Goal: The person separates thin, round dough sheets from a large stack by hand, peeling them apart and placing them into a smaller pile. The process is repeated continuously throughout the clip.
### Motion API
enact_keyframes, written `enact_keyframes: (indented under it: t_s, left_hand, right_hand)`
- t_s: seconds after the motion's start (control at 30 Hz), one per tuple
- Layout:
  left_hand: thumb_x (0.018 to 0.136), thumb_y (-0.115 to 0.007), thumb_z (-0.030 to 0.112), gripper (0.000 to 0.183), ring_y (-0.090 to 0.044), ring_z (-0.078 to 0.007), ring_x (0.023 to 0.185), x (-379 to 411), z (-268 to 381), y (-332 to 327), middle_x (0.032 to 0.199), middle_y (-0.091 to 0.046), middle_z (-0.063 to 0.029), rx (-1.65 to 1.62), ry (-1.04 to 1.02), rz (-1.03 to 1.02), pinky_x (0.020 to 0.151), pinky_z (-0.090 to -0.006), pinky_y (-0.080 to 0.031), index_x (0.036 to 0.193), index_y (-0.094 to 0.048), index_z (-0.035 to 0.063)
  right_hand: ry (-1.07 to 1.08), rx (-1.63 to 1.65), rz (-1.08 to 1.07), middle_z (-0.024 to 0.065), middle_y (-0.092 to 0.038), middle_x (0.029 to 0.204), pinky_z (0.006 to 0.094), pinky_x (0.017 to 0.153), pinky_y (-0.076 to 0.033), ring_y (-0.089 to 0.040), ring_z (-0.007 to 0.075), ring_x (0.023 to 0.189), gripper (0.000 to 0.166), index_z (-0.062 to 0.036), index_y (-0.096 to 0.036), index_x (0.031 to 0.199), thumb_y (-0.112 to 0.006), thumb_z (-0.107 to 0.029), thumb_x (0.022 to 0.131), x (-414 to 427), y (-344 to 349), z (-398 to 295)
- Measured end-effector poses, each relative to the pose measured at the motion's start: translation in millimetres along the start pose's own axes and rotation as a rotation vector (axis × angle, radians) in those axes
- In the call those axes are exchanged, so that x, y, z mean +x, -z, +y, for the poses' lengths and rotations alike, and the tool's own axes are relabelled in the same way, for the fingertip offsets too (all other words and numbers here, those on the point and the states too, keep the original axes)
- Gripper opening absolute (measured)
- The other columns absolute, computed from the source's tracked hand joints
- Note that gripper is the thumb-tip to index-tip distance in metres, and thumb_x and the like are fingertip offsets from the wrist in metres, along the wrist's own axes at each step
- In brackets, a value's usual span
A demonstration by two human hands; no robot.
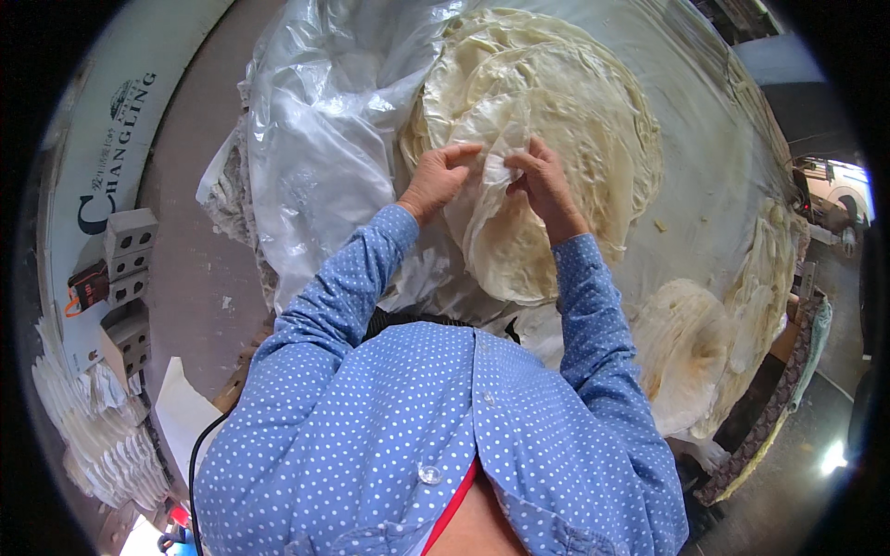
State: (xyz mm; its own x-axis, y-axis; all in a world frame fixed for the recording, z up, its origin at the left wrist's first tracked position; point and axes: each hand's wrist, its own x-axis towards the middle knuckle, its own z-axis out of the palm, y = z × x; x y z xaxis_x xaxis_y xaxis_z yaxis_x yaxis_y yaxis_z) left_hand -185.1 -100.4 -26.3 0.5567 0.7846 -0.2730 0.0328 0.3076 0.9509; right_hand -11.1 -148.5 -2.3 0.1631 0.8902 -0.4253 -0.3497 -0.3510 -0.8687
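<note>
A thick stack of round, thin, cream-coloured translucent sheets [591,125] lies in front of me. Its top sheet [511,267] carries a raised, whitish fold [497,170] running along its middle. My right hand [546,184] pinches this fold between thumb and fingers. Across from it, my left hand [438,181] rests at the left part of the same sheet, thumb and forefinger pointing towards the fold. Whether any film is caught between those two fingertips is not clear. The sheets have wrinkled, blistered surfaces and uneven edges.
Clear plastic film [327,153] is bunched left of the stack. At my lower right lie more dried-looking sheets [685,354]. Perforated blocks [130,243] and a lettered white board [111,139] stand far left, above piled white material [104,431]. A dark cable [192,472] hangs beside me.
</note>
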Motion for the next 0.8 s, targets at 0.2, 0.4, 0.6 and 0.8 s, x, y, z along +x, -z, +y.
enact_keyframes:
  t_s: [0.2, 0.4, 0.6, 0.8]
  left_hand:
    - [0.075, -0.049, -0.01, 0.046, -0.058, -0.0115, 0.098, 4, -8, 5, 0.114, -0.062, -0.0048, -0.097, 0.075, 0.039, 0.087, -0.0227, -0.046, 0.118, -0.061, 0.0024]
    - [0.075, -0.049, -0.012, 0.047, -0.058, -0.0148, 0.1, 7, -12, 8, 0.116, -0.061, -0.0075, -0.113, 0.094, 0.06, 0.089, -0.0268, -0.049, 0.119, -0.059, 0.0019]
    - [0.073, -0.049, -0.011, 0.047, -0.059, -0.012, 0.094, 5, -9, 4, 0.112, -0.063, -0.0048, -0.116, 0.139, 0.107, 0.084, -0.0235, -0.049, 0.115, -0.063, 0.0033]
    - [0.073, -0.049, -0.011, 0.049, -0.058, -0.0119, 0.094, 3, -8, 5, 0.113, -0.062, -0.0052, -0.122, 0.115, 0.096, 0.084, -0.0234, -0.048, 0.118, -0.061, 0.0035]
  right_hand:
    - [0.152, 0.739, 0.089, 0.0073, -0.064, 0.089, 0.0325, 0.07, -0.053, -0.062, 0.017, 0.08, 0.026, -0.0033, -0.059, 0.101, -0.056, -0.014, 0.078, -31, 85, 22]
    - [0.501, 0.659, 0.395, 0.0093, -0.064, 0.091, 0.0334, 0.073, -0.053, -0.062, 0.0176, 0.084, 0.024, -0.0032, -0.06, 0.1, -0.056, -0.018, 0.081, -94, 147, 6]
    - [0.493, 0.62, 0.537, 0.0088, -0.064, 0.088, 0.0323, 0.073, -0.052, -0.062, 0.0172, 0.082, 0.02, -0.003, -0.062, 0.096, -0.056, -0.016, 0.081, -175, 258, -14]
    - [0.515, 0.484, 0.746, 0.0084, -0.063, 0.086, 0.0312, 0.073, -0.051, -0.061, 0.0168, 0.08, 0.017, -0.0028, -0.063, 0.091, -0.056, -0.013, 0.08, -265, 363, -62]
